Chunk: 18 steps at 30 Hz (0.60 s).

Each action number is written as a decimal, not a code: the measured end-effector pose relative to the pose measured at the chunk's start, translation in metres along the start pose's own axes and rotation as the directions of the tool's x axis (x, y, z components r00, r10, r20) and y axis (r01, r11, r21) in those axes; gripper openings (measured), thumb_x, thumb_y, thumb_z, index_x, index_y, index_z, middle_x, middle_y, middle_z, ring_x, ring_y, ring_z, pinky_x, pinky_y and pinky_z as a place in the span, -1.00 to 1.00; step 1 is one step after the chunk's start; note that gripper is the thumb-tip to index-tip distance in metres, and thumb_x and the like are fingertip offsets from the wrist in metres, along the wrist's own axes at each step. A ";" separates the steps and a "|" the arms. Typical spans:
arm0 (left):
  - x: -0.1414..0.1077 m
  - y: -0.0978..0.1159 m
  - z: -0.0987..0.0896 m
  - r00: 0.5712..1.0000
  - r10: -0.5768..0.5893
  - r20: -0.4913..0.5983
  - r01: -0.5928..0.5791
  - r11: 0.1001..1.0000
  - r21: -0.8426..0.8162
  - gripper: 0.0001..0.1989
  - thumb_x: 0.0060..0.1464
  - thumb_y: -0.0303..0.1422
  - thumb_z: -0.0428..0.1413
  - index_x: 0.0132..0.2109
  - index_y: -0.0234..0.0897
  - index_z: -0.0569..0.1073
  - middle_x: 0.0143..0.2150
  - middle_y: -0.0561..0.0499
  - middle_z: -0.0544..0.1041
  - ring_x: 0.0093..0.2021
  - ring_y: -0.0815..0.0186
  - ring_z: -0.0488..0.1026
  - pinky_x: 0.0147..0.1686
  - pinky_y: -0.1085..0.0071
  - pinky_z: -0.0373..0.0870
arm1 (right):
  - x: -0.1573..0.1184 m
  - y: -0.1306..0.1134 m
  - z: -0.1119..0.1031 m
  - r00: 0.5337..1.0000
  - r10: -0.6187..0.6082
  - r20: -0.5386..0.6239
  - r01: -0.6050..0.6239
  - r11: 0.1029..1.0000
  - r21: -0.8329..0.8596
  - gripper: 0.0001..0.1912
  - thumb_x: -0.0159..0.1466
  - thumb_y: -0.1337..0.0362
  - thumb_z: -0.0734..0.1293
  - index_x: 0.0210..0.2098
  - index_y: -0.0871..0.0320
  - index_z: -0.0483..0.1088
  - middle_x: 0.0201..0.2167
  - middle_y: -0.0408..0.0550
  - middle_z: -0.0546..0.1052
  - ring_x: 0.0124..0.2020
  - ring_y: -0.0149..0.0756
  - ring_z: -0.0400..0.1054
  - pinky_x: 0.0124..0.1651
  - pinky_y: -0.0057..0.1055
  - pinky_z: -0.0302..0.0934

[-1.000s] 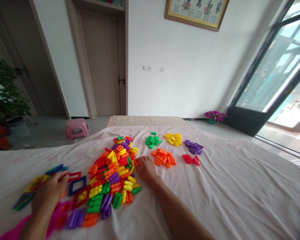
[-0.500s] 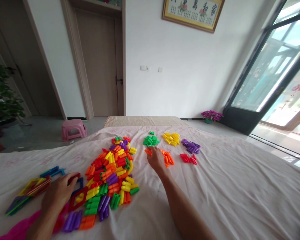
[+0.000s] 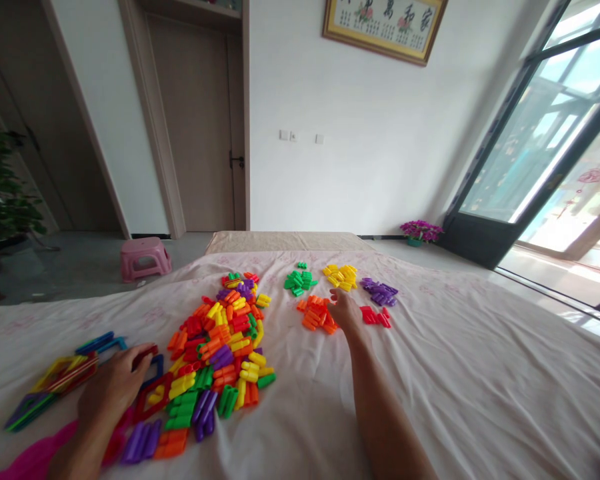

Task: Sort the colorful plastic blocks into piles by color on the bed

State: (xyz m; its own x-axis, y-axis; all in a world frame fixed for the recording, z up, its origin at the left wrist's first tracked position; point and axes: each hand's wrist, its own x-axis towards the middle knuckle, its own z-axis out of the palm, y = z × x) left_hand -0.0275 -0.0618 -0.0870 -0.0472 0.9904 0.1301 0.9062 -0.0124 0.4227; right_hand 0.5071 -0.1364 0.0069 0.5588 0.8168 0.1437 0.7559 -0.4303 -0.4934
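Observation:
My left hand [image 3: 111,383] is at the left, its thumb and fingers closed on a dark red piece [image 3: 147,355], mostly hidden by the fingers. Beside it lie hollow frame tiles, a blue one [image 3: 156,371] and a red one [image 3: 153,397]. My right hand [image 3: 345,311] hovers at the right edge of the orange block pile [image 3: 317,315], fingers apart, with nothing visible in them. Close around it are groups of yellow blocks [image 3: 341,277], purple blocks [image 3: 379,292], red blocks [image 3: 376,316] and green blocks [image 3: 300,283].
A large mixed heap of tube-shaped blocks [image 3: 223,357] spreads between my arms. More frame tiles [image 3: 63,377] and a bright pink item [image 3: 40,453] lie at the left. All rest on a wrinkled pale cloth [image 3: 455,387]. A pink stool [image 3: 146,259] stands beyond it.
My right hand has moved right, from the left side of the orange pile to its right edge, and its fingers have spread. The left hand has hardly moved.

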 end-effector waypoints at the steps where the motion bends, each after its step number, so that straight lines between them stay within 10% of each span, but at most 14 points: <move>1: 0.000 0.001 -0.001 1.000 -0.011 0.019 0.011 1.000 -0.004 -0.45 0.33 -0.06 -0.14 0.15 -0.17 0.60 0.17 -0.19 0.63 0.07 0.00 0.58 0.03 0.17 0.46 | 0.000 -0.002 0.000 1.000 -0.005 -0.019 0.006 1.000 0.006 -0.49 0.33 0.35 0.29 0.26 0.12 0.46 0.13 0.02 0.62 0.16 -0.10 0.49 0.05 -0.30 0.34; 9: -0.002 0.004 -0.004 0.999 -0.021 0.032 0.022 1.000 -0.020 -0.43 0.32 -0.06 -0.16 0.17 -0.20 0.59 0.19 -0.21 0.60 0.13 0.00 0.56 0.10 0.17 0.43 | -0.023 -0.052 0.040 0.945 -0.326 0.009 0.318 0.927 0.197 -0.62 0.38 0.43 0.24 0.05 0.08 0.60 0.01 -0.03 0.68 0.05 -0.23 0.55 0.10 -0.41 0.34; 18: -0.003 0.006 -0.005 1.000 -0.014 -0.003 0.014 0.999 -0.029 -0.48 0.30 -0.07 -0.08 0.14 -0.17 0.62 0.14 -0.19 0.64 0.04 0.03 0.59 0.00 0.20 0.47 | -0.067 -0.089 0.100 0.684 -0.717 0.135 0.662 0.688 0.298 -0.57 0.46 0.35 0.27 0.27 -0.02 0.48 0.27 0.01 0.53 0.27 -0.14 0.42 0.31 -0.23 0.27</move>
State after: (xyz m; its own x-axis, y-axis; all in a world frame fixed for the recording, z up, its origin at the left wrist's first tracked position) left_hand -0.0236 -0.0654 -0.0803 -0.0607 0.9901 0.1267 0.8927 -0.0030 0.4507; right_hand 0.3683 -0.1148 -0.0448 -0.2058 0.9190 0.3364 0.7882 0.3594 -0.4996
